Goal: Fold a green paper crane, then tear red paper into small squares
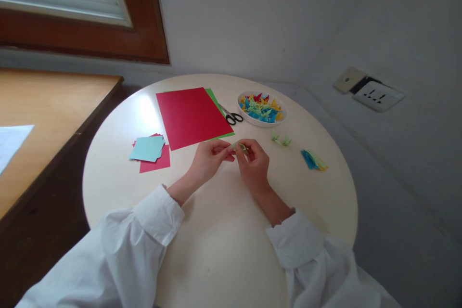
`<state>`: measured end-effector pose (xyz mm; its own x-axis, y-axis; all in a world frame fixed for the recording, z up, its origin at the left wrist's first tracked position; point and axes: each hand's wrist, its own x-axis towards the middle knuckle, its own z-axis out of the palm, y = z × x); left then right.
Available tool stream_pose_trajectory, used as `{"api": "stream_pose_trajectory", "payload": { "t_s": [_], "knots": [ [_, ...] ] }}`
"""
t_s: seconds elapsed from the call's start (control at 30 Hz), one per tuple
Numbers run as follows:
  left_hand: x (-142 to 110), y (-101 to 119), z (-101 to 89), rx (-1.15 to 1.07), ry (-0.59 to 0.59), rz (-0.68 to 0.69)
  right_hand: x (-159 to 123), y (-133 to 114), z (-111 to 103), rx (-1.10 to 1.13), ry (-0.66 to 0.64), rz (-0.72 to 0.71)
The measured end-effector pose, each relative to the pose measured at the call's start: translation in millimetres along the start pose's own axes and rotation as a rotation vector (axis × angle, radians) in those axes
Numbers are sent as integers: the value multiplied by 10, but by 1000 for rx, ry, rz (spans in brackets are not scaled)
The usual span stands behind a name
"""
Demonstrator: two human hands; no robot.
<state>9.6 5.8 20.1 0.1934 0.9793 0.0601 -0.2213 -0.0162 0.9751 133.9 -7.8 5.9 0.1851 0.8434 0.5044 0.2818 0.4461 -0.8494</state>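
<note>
Apparently both hands (211,156) (254,163) pinch green paper (234,145), well inside the rim of the table (216,231)

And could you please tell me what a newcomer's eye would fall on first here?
Probably the large red sheet over a green sheet, toward the round table's far side. Next, the white dish of colourful pieces to its right. Nearer, the left hand and right hand hold a small pale-green piece.

Held paper piece (234,146) pale green; large sheet (195,118) red; bowl (260,123) white; top square (147,148) pale blue; scissor handles (234,118) black.
</note>
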Motion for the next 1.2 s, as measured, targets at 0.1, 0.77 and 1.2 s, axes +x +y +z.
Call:
{"api": "stream_pose_trajectory", "payload": {
  "t_s": [0.1,0.77,1.2],
  "knots": [
    [-2,-7,4,-7,3,7,-6,8,-3,-15,-2,-4],
    [-35,18,45,-37,9,7,-3,27,-8,-19,55,-100],
    [-35,-6,23,74,17,74,-9,27,3,-54,59,-106]
  ]
}}
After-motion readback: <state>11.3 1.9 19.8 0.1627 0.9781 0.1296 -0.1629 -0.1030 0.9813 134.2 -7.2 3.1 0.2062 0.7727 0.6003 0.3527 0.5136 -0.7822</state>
